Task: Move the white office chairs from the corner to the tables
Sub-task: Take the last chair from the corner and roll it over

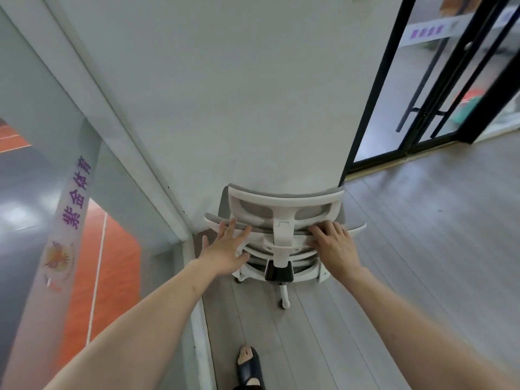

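A white office chair (284,204) with grey mesh stands in the corner, its back toward me and its front against the white wall. My left hand (228,247) lies flat on the left side of the backrest's top edge, fingers spread and not curled round it. My right hand (333,244) rests on the right side of the same edge, fingers bent over it. One white caster leg (284,296) sticks out toward me on the floor.
The white wall (239,108) rises straight ahead. A glass partition with purple lettering (76,192) runs along the left. Black-framed glass doors (416,108) stand at the right. Grey plank floor (408,263) stretches right and behind. My sandalled foot (249,364) is below.
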